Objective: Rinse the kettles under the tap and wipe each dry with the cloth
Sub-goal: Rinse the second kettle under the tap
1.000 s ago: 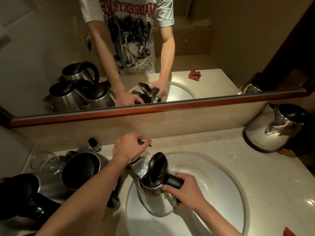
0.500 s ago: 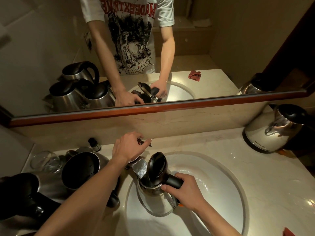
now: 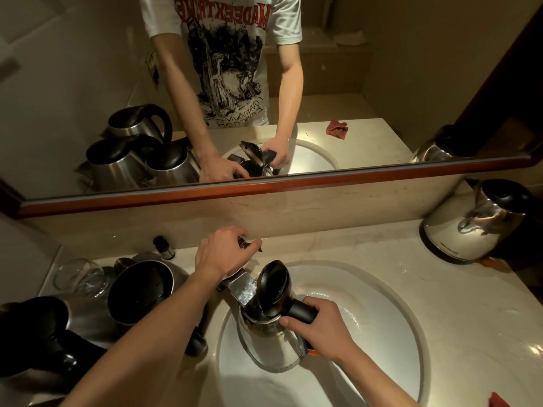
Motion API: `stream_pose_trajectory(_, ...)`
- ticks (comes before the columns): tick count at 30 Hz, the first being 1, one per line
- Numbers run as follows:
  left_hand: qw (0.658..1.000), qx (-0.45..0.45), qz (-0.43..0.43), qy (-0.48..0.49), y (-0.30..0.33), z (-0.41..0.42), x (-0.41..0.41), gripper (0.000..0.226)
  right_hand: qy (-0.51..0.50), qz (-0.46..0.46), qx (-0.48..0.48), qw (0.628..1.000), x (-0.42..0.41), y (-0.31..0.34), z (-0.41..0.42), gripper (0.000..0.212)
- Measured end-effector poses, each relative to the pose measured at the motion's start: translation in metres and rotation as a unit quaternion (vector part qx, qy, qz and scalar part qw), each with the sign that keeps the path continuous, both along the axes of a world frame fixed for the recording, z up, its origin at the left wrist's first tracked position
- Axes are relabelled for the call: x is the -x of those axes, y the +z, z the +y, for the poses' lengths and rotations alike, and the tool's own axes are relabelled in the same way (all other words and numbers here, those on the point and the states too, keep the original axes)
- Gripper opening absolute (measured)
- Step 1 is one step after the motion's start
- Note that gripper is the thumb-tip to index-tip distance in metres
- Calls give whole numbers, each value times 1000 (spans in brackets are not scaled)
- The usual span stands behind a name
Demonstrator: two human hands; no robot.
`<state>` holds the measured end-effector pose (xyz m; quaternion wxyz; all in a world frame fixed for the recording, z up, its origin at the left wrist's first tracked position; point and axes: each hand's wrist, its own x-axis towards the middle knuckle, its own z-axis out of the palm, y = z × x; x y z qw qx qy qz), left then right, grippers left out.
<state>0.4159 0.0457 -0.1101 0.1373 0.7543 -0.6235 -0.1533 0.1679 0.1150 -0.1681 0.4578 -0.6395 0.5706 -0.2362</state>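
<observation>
A steel kettle [image 3: 269, 342] with its black lid [image 3: 273, 284] flipped up stands in the white basin [image 3: 367, 318], its mouth under the chrome tap spout [image 3: 242, 289]. My right hand [image 3: 320, 327] grips its black handle. My left hand [image 3: 223, 251] is curled round the tap lever behind the spout. Two more steel kettles [image 3: 138, 292] [image 3: 32, 327] sit on the counter at the left. Another kettle [image 3: 467, 227] stands at the back right. A corner of the red cloth [image 3: 499, 400] shows at the bottom right edge.
A marble counter [image 3: 440, 304] surrounds the basin. A glass [image 3: 78, 277] and a small dark bottle [image 3: 164, 246] stand at the back left. A framed mirror [image 3: 264, 189] runs along the wall and reflects the scene.
</observation>
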Motion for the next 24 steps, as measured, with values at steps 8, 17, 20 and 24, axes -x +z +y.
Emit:
stream_pose_trajectory(8,1000,4,3,6,0,0,0,49,-5,-7,-3,1000,4,-5,-2,49)
stream_pose_trajectory(17,1000,6,3,4,-1,0,0,48,9,-7,1,1000,2,-4,-7,50)
stream_pose_trajectory(20,1000,4,3,2,-2,-1,-1,49,7,-3,1,1000,2,-5,-7,53)
stream_pose_trajectory(24,1000,5,2,2,-2,-1,-1,47,11,7,8,1000,2,-5,-6,52)
